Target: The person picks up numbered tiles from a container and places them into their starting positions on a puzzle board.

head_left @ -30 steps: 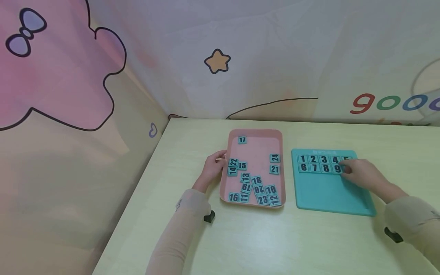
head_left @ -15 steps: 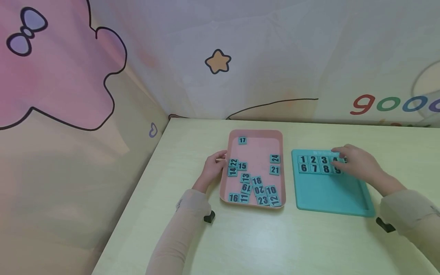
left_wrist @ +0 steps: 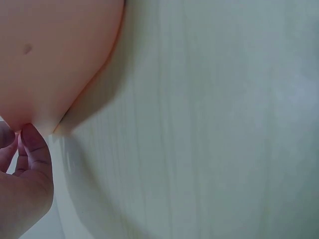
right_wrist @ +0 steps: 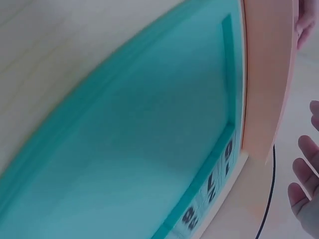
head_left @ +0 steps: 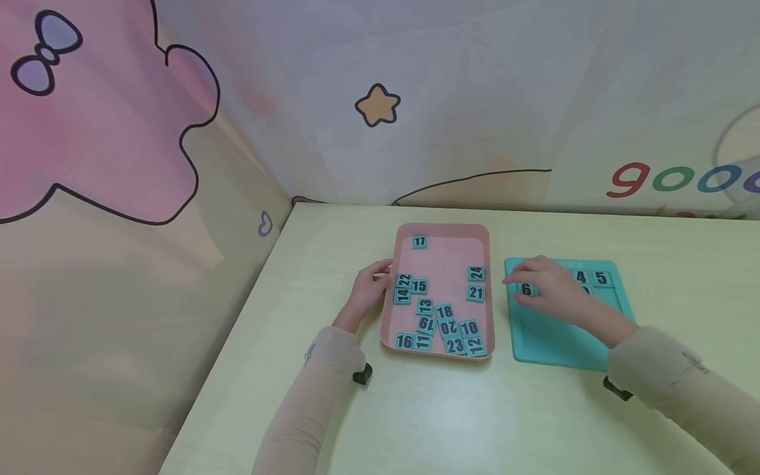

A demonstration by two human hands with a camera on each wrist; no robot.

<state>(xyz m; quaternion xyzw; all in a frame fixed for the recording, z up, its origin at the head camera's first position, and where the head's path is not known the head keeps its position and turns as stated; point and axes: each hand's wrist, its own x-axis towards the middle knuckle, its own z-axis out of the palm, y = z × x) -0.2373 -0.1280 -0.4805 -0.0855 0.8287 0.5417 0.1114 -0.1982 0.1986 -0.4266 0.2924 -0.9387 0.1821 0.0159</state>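
Note:
A pink tray (head_left: pixel 445 254) holds loose numbered tiles, among them a 17 tile (head_left: pixel 419 241) at the far end and a 24 tile (head_left: pixel 475 273) on the right. My left hand (head_left: pixel 365 291) pinches the tray's left rim between thumb and fingers, as the left wrist view also shows. To the right lies a teal number board (head_left: pixel 555 340) with tiles in its top rows. Over that board's left part hovers my right hand (head_left: pixel 555 293), fingers apart and nothing between them. It hides several tiles; the 6 tile (head_left: pixel 526 289) and 5 tile (head_left: pixel 601 278) still show.
Both the tray and the board rest on a pale wooden table (head_left: pixel 427 415), a narrow gap between them. A printed wall cloth (head_left: pixel 475 132) rises behind the table's back edge and continues along the left side.
My right hand has moved left from the 5 and 9 tiles to the board's left edge, uncovering the 4 and 5. The left hand has stayed at the tray.

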